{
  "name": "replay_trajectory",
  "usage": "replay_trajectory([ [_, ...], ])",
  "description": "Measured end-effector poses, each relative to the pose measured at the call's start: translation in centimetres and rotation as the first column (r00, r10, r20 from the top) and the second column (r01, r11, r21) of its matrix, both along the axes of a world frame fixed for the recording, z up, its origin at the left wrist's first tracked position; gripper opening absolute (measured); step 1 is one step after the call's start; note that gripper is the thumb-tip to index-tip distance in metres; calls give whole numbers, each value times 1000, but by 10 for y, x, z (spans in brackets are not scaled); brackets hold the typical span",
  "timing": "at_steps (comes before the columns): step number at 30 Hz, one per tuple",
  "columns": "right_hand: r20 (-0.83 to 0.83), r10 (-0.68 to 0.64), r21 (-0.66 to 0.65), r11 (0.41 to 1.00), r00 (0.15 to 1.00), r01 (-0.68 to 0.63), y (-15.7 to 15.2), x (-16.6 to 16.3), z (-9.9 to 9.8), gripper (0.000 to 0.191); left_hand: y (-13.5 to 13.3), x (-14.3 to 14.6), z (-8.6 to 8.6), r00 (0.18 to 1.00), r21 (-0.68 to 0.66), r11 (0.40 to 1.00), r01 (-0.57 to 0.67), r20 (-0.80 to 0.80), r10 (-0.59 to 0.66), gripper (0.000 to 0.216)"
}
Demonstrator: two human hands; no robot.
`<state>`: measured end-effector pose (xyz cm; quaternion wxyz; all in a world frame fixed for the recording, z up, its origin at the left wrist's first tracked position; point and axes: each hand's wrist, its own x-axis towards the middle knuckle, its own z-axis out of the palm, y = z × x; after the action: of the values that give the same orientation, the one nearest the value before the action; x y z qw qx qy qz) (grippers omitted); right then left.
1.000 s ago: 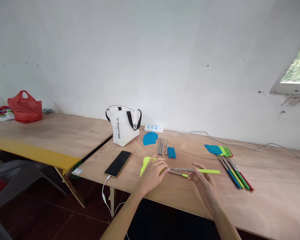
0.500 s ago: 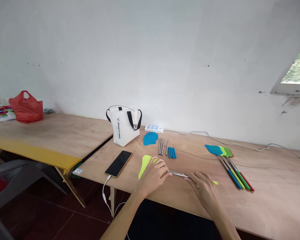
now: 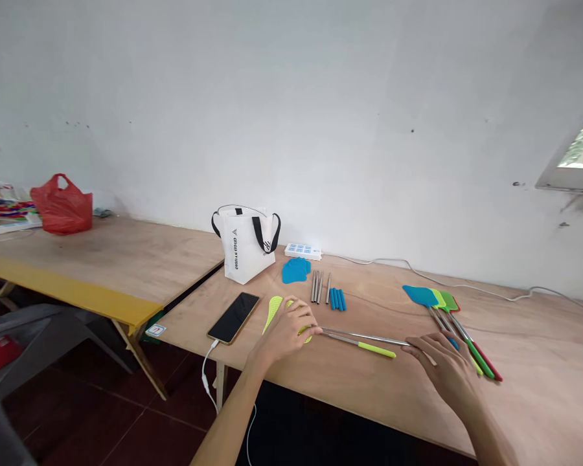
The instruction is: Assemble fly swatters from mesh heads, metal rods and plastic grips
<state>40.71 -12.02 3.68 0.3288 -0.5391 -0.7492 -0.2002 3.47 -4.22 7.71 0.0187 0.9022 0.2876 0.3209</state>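
A person's left hand (image 3: 286, 327) lies curled over the yellow-green head (image 3: 273, 307) of a swatter (image 3: 354, 337) at the front of the plywood worktop (image 3: 369, 395), fingers bent down and closed on the mesh. The right hand (image 3: 444, 370) meets the far end of its metal rod (image 3: 369, 338), fingers (image 3: 414, 349) straight and pressed together over the tip; whether they pinch it cannot be told. The swatter lies flat, head to the left just beside a phone (image 3: 233, 317), rod running right. A second rod with a yellow-green handle (image 3: 376, 350) lies just in front of it, nearly parallel. Behind the hands, side by side, are a patch of blue heads (image 3: 295, 270), a few bare rods (image 3: 317, 286) and blue handles (image 3: 337, 298). A white bag (image 3: 247, 252) stands upright near the wall, a power strip (image 3: 302, 250) to its right. More swatters (image 3: 434, 301) in blue, green and red lie fanned together just beyond the right hand. A red bag (image 3: 62, 206) sits on the next worktop (image 3: 102, 259), well apart at left.
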Motion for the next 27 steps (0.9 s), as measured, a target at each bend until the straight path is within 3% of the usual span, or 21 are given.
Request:
replay_trajectory([
  [7, -92, -56, -42, 998, 994, 52, -3, 16, 0, 54, -2, 2, 2, 1000, 35, 999, -21, -19, 22, 20],
  [14, -157, -31, -132, 991, 987, 10, 4, 18, -19, 54, -6, -5, 8, 999, -42, 998, -48, -26, 47, 25],
  [19, -160, 39, -292, 953, 986, -86, 1, -28, -14, 47, -14, 10, 5, 1000, -23, 1000, 5, -25, -6, 24],
  [23, -81, 27, -270, 962, 996, -48, -2, -71, -5, 44, -15, 27, -6, 997, -26, 998, 61, -46, -62, 27],
  [27, -34, 14, -219, 976, 999, -21, -4, -82, -2, 44, -13, 28, -9, 997, 9, 998, 62, -41, -61, 27],
])
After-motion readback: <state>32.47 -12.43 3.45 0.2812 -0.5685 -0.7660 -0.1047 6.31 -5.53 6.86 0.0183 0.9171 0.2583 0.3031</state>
